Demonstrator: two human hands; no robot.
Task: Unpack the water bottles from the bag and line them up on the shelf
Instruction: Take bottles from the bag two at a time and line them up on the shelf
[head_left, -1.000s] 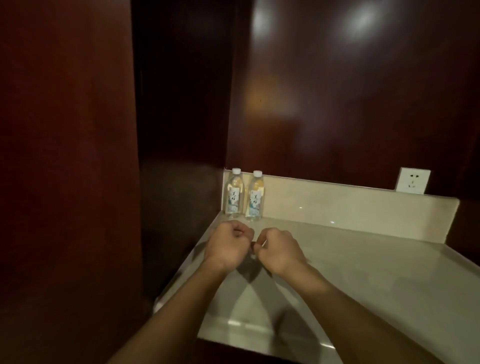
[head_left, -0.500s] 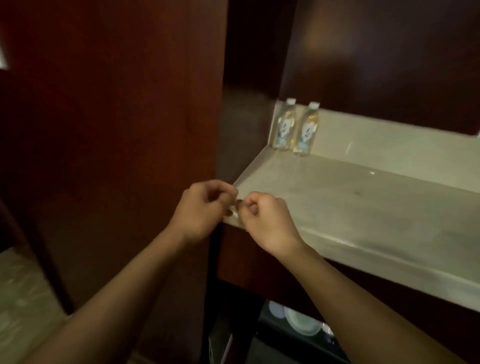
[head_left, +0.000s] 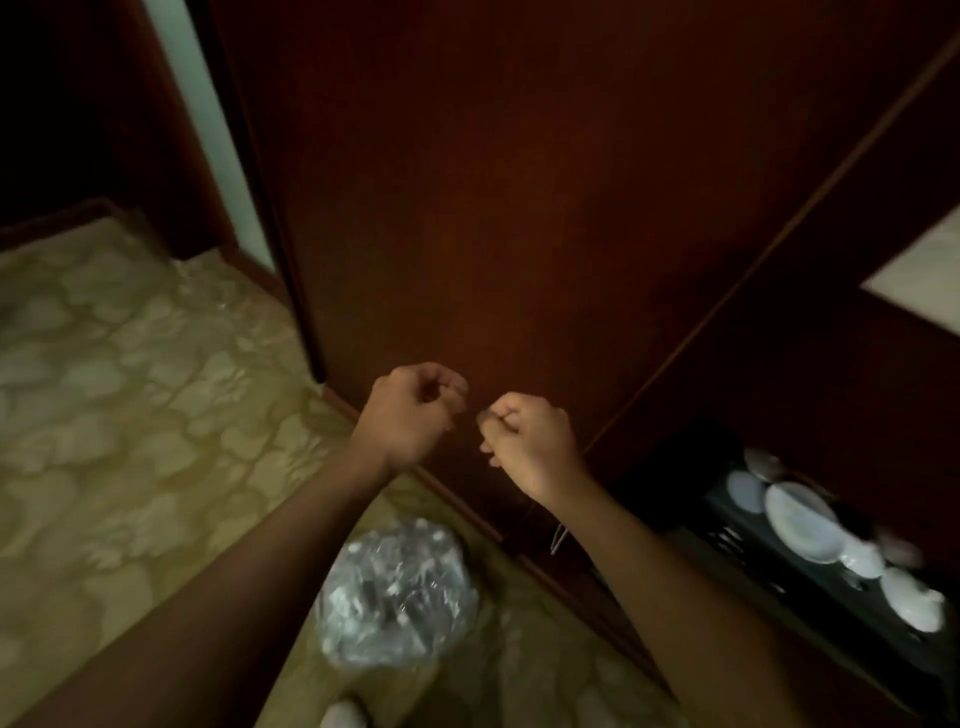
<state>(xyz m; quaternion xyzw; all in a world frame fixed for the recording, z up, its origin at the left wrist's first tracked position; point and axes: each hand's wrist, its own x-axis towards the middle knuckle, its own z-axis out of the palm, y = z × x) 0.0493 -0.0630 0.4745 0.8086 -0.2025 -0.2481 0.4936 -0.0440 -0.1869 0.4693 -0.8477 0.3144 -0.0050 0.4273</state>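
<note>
head view, steeply down, near both fists (head_left: 415, 410)

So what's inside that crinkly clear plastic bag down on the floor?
The crinkly clear plastic bag lies on the patterned beige carpet, below the person's left forearm. Its shiny, blurred folds hide the contents; no bottle shape can be made out. Both hands are held above it, not touching it.

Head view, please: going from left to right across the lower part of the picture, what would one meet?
Patterned carpet → clear plastic bag on the floor → left hand → right hand → white dishes in the dark lower compartment.
</note>
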